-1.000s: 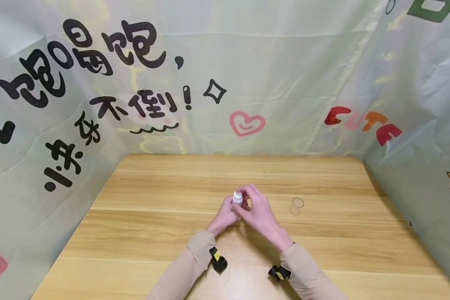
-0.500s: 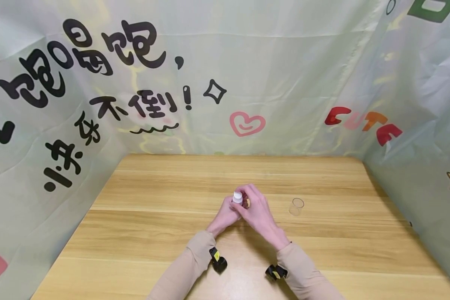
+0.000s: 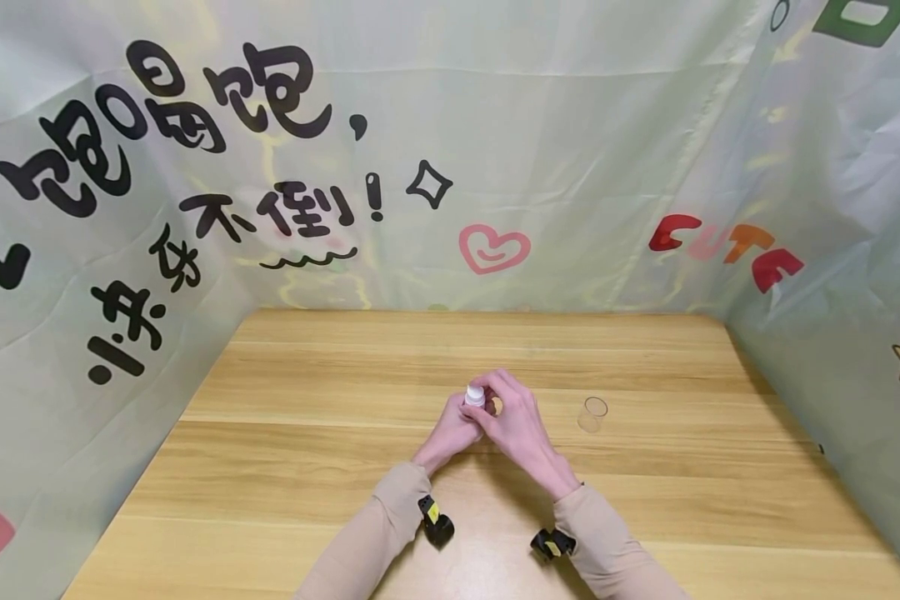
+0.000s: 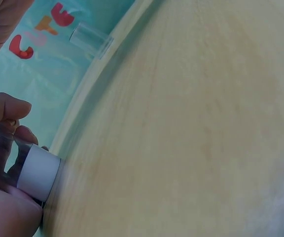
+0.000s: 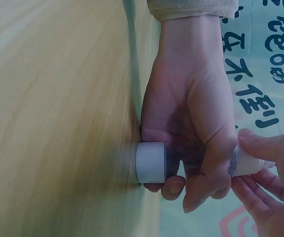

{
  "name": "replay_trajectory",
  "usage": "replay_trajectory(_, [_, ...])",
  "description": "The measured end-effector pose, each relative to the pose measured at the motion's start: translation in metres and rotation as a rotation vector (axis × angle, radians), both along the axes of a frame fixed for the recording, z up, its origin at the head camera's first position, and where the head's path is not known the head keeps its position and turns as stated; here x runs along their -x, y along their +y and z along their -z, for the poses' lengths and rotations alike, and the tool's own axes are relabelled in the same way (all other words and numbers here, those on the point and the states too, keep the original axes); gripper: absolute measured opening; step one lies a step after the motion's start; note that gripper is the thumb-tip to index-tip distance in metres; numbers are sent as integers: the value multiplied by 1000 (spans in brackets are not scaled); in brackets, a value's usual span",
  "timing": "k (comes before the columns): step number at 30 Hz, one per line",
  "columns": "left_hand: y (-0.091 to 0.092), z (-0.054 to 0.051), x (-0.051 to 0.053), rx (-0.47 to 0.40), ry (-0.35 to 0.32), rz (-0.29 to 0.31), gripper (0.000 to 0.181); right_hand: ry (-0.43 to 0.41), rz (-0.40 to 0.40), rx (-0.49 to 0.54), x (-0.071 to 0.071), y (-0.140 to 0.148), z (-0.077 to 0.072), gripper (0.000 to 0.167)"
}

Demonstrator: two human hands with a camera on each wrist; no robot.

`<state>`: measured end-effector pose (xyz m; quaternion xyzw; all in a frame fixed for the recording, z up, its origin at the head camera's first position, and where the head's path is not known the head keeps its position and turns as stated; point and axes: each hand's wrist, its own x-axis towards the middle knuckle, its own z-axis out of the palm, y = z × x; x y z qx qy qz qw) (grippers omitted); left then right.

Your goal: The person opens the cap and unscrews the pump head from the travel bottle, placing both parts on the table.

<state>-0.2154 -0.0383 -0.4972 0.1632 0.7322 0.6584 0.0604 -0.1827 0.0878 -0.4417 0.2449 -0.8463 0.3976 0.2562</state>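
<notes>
In the head view my left hand (image 3: 452, 427) holds a small spray or pump bottle upright, its white top (image 3: 475, 395) pointing up. In the right wrist view the left fingers curl round its see-through middle, and its white base (image 5: 151, 163) shows below them. My right hand (image 3: 521, 423) pinches the white top with thumb and fingertips; the right wrist view shows this grip on the collar (image 5: 245, 163). The base (image 4: 39, 173) also appears in the left wrist view, close to the table. Whether it touches the table cannot be told.
A clear cap (image 3: 592, 414) stands on the wooden table (image 3: 307, 467), to the right of both hands. Printed cloth walls (image 3: 570, 167) border the table at the back and sides. Small black cameras (image 3: 438, 523) are strapped at the wrists.
The right hand and forearm have shifted slightly left since the first frame, still at the bottle's top. The left hand and the clear cap look unmoved.
</notes>
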Motion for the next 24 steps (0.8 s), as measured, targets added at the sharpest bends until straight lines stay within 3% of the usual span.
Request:
replay_trajectory(4, [-1, 6, 2, -14, -12, 0, 15, 5, -19, 4, 1, 1, 1, 36])
replay_trajectory(12, [0, 6, 2, -64, -5, 68, 18, -41, -38, -7, -1, 3, 1, 38])
replay_trajectory(20, [-3, -10, -5, -89, -24, 111, 31, -69, -35, 17, -2, 3, 2, 42])
replay_trajectory(24, [-3, -5, -3, -90, -14, 101, 29, -73, -38, 21, -2, 3, 2, 37])
